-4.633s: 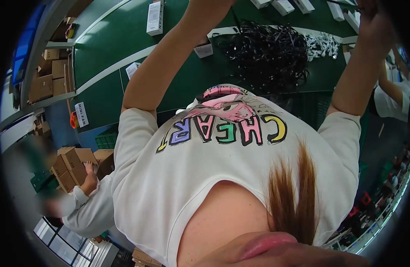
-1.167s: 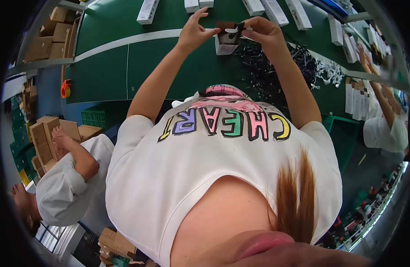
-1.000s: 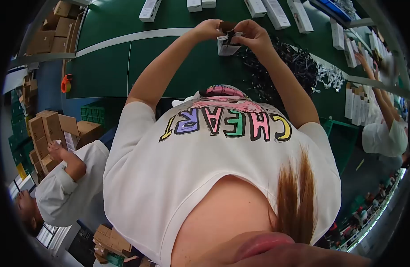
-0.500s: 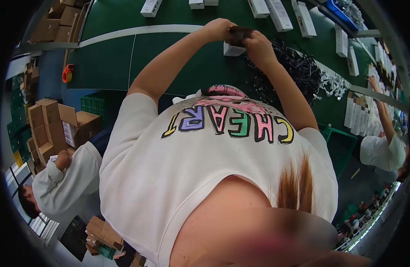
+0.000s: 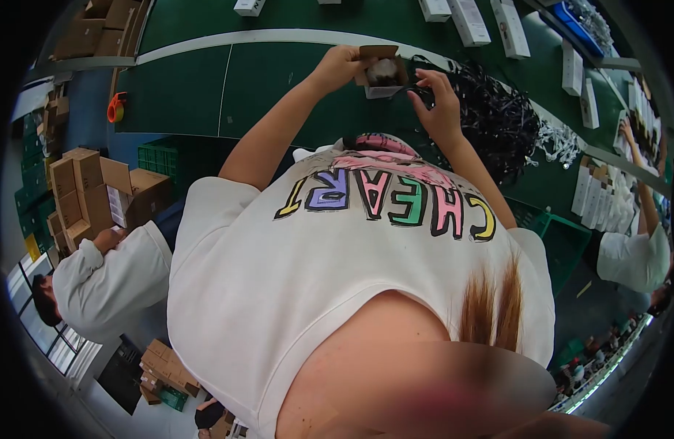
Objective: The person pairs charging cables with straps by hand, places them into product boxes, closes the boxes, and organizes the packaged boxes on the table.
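Observation:
A small open box (image 5: 385, 93), white outside and brown inside, stands on the green table in front of me. Its brown flap (image 5: 378, 52) is raised, and a rounded item in clear, shiny wrapping (image 5: 383, 72) shows inside. My left hand (image 5: 343, 66) grips the box at its left side, fingers closed on the edge by the flap. To the right of the box, my right hand (image 5: 439, 102) is open with fingers apart, near a pile of black shredded strips (image 5: 494, 117). I see nothing held in it.
White boxes (image 5: 470, 22) stand along the far side beyond a pale strip. Silver shreds (image 5: 560, 143) lie right of the black pile. An orange tape dispenser (image 5: 117, 107) sits at the left edge. Co-workers (image 5: 121, 282) are on both sides, with cartons (image 5: 81, 194) at left.
Both hands were together at the box's dark top; now its flap is up and the inside shows. My right hand has let go and moved right and nearer me. The left keeps hold.

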A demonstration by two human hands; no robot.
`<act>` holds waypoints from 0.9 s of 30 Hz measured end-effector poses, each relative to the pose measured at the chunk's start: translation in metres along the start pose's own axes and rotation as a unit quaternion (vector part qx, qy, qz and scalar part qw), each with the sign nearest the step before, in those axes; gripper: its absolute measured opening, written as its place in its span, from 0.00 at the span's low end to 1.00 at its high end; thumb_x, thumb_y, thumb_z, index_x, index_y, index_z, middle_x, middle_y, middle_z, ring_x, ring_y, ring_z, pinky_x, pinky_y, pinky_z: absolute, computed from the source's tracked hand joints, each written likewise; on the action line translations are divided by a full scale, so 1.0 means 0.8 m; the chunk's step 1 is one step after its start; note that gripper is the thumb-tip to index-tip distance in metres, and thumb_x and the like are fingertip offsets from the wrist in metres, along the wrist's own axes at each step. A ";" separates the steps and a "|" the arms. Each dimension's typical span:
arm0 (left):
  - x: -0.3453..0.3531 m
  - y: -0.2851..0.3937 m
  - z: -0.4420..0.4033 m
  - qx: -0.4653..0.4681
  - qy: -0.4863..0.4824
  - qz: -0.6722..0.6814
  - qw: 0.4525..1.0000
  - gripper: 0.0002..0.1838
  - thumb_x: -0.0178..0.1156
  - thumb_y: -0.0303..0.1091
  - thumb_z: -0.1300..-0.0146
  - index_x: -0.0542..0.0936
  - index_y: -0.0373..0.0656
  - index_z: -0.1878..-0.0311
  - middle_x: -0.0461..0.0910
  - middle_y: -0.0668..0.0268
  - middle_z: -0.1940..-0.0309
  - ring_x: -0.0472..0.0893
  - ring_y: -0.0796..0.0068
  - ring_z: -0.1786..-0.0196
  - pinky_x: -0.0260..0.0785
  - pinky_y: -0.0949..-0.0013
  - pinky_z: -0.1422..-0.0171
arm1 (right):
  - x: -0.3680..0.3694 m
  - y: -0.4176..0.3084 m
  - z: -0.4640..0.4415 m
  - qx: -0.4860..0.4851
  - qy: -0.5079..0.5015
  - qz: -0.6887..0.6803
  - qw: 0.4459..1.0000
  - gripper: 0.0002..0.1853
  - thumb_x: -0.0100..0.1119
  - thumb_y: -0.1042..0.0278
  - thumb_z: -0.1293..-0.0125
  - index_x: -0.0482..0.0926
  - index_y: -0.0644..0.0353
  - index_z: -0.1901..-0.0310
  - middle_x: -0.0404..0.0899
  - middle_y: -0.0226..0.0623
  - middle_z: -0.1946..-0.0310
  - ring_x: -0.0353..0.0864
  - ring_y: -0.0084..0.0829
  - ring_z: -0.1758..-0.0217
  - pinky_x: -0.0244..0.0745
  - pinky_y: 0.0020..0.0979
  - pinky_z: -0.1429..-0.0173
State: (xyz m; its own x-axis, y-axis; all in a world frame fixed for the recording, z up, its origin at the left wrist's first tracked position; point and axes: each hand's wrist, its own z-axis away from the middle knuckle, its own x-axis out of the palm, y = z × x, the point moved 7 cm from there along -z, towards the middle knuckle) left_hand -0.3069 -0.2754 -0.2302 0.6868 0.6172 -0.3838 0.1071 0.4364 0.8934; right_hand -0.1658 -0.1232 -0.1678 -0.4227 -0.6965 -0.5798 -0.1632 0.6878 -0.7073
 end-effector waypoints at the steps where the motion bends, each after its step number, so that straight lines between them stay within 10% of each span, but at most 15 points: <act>1: 0.001 -0.013 0.005 -0.009 -0.003 0.058 0.998 0.13 0.62 0.36 0.37 0.85 0.39 0.54 0.81 0.66 0.70 0.77 0.78 0.70 0.72 0.77 0.64 | 0.015 -0.001 0.002 -0.013 -0.027 0.012 0.999 0.17 0.62 0.81 0.45 0.78 0.58 0.53 0.79 0.35 0.57 0.78 0.31 0.61 0.75 0.29 0.55; 10: 0.025 -0.036 0.030 -0.008 0.030 0.331 0.943 0.23 0.65 0.34 0.38 0.75 0.42 0.40 0.79 0.60 0.50 0.79 0.75 0.58 0.73 0.75 0.55 | 0.081 0.038 0.023 -0.008 -0.091 -0.066 0.994 0.25 0.64 0.81 0.45 0.76 0.56 0.44 0.76 0.34 0.52 0.79 0.33 0.61 0.75 0.27 0.59; 17: 0.011 -0.007 0.061 0.148 0.292 0.030 0.944 0.29 0.69 0.26 0.45 0.74 0.48 0.39 0.75 0.63 0.42 0.75 0.75 0.65 0.70 0.77 0.60 | 0.071 0.023 0.018 -0.111 -0.053 0.017 0.992 0.28 0.63 0.84 0.47 0.73 0.55 0.43 0.76 0.35 0.55 0.78 0.32 0.65 0.75 0.28 0.59; 19: 0.028 -0.002 0.066 0.378 0.248 -0.136 0.882 0.24 0.67 0.26 0.44 0.79 0.53 0.43 0.72 0.64 0.38 0.76 0.74 0.64 0.71 0.78 0.61 | 0.075 0.029 0.014 -0.101 -0.066 0.035 0.992 0.29 0.62 0.85 0.47 0.72 0.56 0.42 0.76 0.35 0.56 0.78 0.32 0.66 0.75 0.28 0.59; 27: 0.029 0.008 0.089 0.318 0.201 -0.198 0.905 0.20 0.65 0.30 0.40 0.81 0.55 0.43 0.73 0.61 0.38 0.79 0.73 0.61 0.73 0.76 0.64 | 0.080 0.038 0.016 0.009 -0.065 -0.088 0.994 0.30 0.60 0.87 0.48 0.70 0.55 0.42 0.77 0.35 0.58 0.79 0.30 0.64 0.76 0.27 0.58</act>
State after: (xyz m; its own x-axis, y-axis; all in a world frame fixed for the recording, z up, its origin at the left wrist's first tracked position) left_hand -0.2391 -0.3054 -0.2166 0.1995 0.7390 -0.6435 0.7681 0.2898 0.5710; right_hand -0.1861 -0.1497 -0.2313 -0.2697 -0.8270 -0.4933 -0.2074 0.5501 -0.8089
